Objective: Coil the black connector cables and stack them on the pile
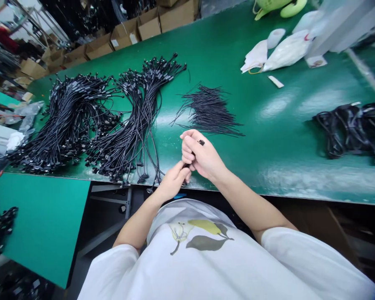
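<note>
At the far left, background, a person in red [2, 36] is seen near stacked goods; below, clear plastic bags [31, 112] lie beside the bench's left end, and a lower green table [43, 221] adjoins the near edge. A row of open cardboard boxes [125, 35] stands along the far side of the green bench [253, 154]. On the bench lies a broad heap of black cables [68, 112], its strands running from the far side toward the near edge, with small connectors at both ends. Just beside it, to the right, lies a second cable bundle [143, 100], a few of whose near ends overhang the edge. At centre, above the near edge, the left hand [172, 181] has its thumb and fingers closed narrowly on a dark piece [186, 165], which lies between the two hands and is mostly hidden by the fingers. The right hand [201, 155], touching the left, is curled around the same place; a small black tip [201, 142] protrudes near its thumb and index finger, and whether it belongs to that piece cannot be told. Beyond the hands lies a loose pile of thin black strips [209, 110]. Farther right are a small white strip [275, 81], a white bag [286, 54], a green plush item [278, 6] and, at the right edge, coiled black cables [353, 131].
</note>
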A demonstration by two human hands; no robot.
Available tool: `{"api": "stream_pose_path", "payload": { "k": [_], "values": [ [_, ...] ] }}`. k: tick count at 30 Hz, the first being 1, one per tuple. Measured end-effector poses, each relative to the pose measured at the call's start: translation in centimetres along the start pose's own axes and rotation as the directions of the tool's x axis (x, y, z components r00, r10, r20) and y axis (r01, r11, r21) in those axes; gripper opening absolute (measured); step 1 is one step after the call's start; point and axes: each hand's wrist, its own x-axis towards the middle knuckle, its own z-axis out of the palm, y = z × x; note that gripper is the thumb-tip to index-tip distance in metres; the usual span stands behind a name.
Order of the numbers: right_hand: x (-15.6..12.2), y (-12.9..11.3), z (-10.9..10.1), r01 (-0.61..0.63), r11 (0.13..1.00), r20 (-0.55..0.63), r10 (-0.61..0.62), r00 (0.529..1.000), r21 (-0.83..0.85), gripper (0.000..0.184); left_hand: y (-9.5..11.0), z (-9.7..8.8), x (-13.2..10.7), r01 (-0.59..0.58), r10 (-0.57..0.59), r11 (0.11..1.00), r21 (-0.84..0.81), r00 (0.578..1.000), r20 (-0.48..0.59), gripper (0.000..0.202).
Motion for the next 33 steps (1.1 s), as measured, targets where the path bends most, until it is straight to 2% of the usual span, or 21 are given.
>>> {"api": "stream_pose_path", "payload": {
  "k": [3, 5, 10, 12, 14, 15, 16, 18, 19, 21, 23, 24, 26, 28, 30, 33],
  "values": [
    [-0.2, -0.2, 0.5, -0.039, 0.990, 0.025, 0.036, 0.999, 0.135, 0.035, 0.8, 0.1, -0.1, 0.167, -0.123, 0.942, -0.290, 0.979, 0.164, 0.046],
    [-0.5, -0.1, 0.5, -0.032, 0.991, 0.037, 0.027, 0.999, 0.133, 0.036, 1.2, 0.2, -0.1, 0.228, -0.163, 0.906, -0.357, 0.966, 0.202, 0.047],
    [-0.3, 0.9, -0.6, -0.007, 0.997, -0.004, 0.007, 1.000, 0.082, 0.036, 1.4, 0.8, 0.1, 0.202, -0.166, 0.929, -0.310, 0.977, 0.137, 0.043],
    [0.0, 0.8, -1.8, 0.000, 0.999, 0.021, 0.001, 1.000, -0.033, 0.034, 1.1, 0.9, 0.4, 0.167, -0.151, 0.952, -0.257, 0.985, 0.081, 0.043],
    [-0.1, 0.1, -3.2, 0.086, 0.964, 0.032, -0.081, 0.996, -0.252, 0.033, 0.6, 0.7, 0.6, 0.130, -0.126, 0.978, -0.164, 0.992, 0.031, 0.043],
    [-0.3, -0.5, -3.9, 0.160, 0.905, 0.034, -0.160, 0.987, -0.393, 0.033, 0.4, 0.4, 0.8, 0.112, -0.112, 0.988, -0.108, 0.994, 0.008, 0.044],
    [-0.6, -1.0, -4.5, 0.238, 0.808, 0.059, -0.246, 0.968, -0.539, 0.034, 0.2, 0.0, 0.9, 0.098, -0.099, 0.994, -0.048, 0.995, -0.014, 0.043],
    [-1.3, -1.7, -5.6, 0.379, 0.519, 0.231, -0.329, 0.916, -0.766, 0.035, -0.1, -0.7, 1.0, 0.072, -0.069, 0.993, 0.091, 0.997, -0.039, 0.041],
    [-1.7, -1.7, -5.9, 0.437, 0.362, 0.346, -0.290, 0.892, -0.823, 0.032, -0.2, -1.0, 1.0, 0.057, -0.051, 0.982, 0.178, 0.998, -0.036, 0.038],
    [-2.5, -1.3, -6.5, 0.524, 0.097, 0.516, -0.100, 0.851, -0.846, 0.020, -0.1, -1.4, 0.8, 0.015, -0.022, 0.922, 0.386, 1.000, 0.015, 0.031],
    [-3.1, -0.5, -6.8, 0.558, -0.092, 0.549, 0.105, 0.829, -0.825, 0.025, -0.1, -1.5, 0.5, -0.058, -0.006, 0.807, 0.587, 0.994, 0.106, 0.027],
    [-3.3, -0.1, -7.0, 0.571, -0.151, 0.541, 0.198, 0.817, -0.807, 0.028, -0.1, -1.4, 0.3, -0.102, -0.001, 0.738, 0.667, 0.988, 0.153, 0.027],
    [-3.7, 0.4, -7.4, 0.603, -0.197, 0.521, 0.345, 0.781, -0.773, 0.031, -0.1, -1.2, 0.1, -0.185, 0.011, 0.609, 0.772, 0.974, 0.225, 0.025],
    [-4.0, 0.8, -7.7, 0.609, -0.187, 0.507, 0.398, 0.765, -0.771, 0.030, -0.3, -1.0, 0.0, -0.236, 0.026, 0.521, 0.820, 0.965, 0.261, 0.021],
    [-4.3, 1.2, -7.9, 0.585, -0.183, 0.486, 0.395, 0.780, -0.790, 0.031, -0.4, -0.9, 0.1, -0.252, 0.034, 0.486, 0.837, 0.962, 0.270, 0.020],
    [-4.7, 2.1, -8.2, 0.560, -0.165, 0.486, 0.341, 0.805, -0.812, 0.032, -0.8, -0.5, 0.4, -0.237, 0.009, 0.488, 0.840, 0.964, 0.266, 0.023]
  ]
}}
